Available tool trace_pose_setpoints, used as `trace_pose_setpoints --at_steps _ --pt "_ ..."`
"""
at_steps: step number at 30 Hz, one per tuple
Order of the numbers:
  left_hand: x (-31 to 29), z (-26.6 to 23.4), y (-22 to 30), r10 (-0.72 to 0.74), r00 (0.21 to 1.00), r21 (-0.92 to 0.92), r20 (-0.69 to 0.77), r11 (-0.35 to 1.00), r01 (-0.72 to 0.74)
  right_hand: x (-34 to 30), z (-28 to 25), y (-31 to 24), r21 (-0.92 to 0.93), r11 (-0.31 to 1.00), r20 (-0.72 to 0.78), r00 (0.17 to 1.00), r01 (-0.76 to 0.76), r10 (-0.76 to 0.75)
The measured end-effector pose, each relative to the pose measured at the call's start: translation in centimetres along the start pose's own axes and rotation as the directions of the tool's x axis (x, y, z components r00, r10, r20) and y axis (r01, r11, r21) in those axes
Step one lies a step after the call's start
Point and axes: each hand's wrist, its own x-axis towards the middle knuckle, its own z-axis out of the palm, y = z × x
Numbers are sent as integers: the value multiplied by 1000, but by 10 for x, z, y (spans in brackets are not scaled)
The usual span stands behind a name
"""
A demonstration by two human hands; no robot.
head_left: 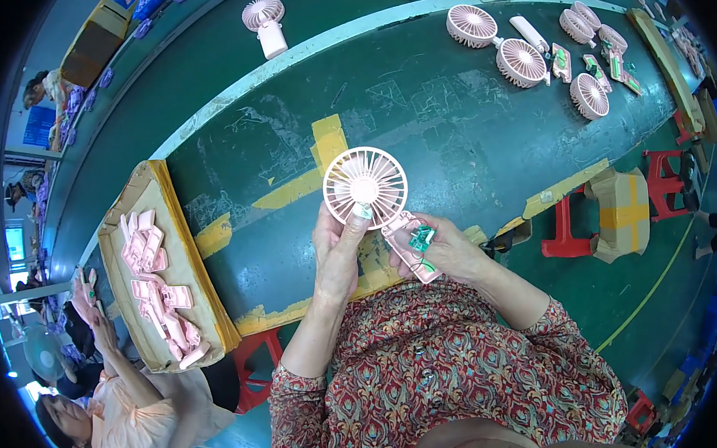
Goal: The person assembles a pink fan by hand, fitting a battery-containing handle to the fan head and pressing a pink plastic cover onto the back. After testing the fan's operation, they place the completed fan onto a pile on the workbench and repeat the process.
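A pink handheld fan (381,168) is held up over the near edge of the green work table. My left hand (337,245) grips its round grille, the thumb pressed on the hub and the fingers behind. My right hand (450,247) is closed around the fan's opened handle (409,254). Inside that handle a green circuit board (422,237) and thin dark wires show. The fingers of my right hand are partly hidden behind the handle.
At left stands a cardboard box (166,258) with pink handle shells (145,243). Several fans (520,61) and boards lie at the far right; another fan (265,24) lies beyond the rail. A co-worker (141,414) sits at lower left. Red stools (565,225) and a carton (620,210) stand right.
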Motion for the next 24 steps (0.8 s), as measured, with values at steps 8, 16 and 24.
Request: trace_pose_setpoints --at_steps 8,16,24 --pt "4 -5 1 -101 993 -28 61 994 103 1 -6 0 -253 964 -40 994 85 -98" --pt "-13 18 24 320 922 743 217 558 -369 19 -8 3 -148 980 -220 971 -133 98" --pt "-15 21 14 325 887 783 327 432 -447 20 -11 10 -247 969 -117 993 -21 -8"
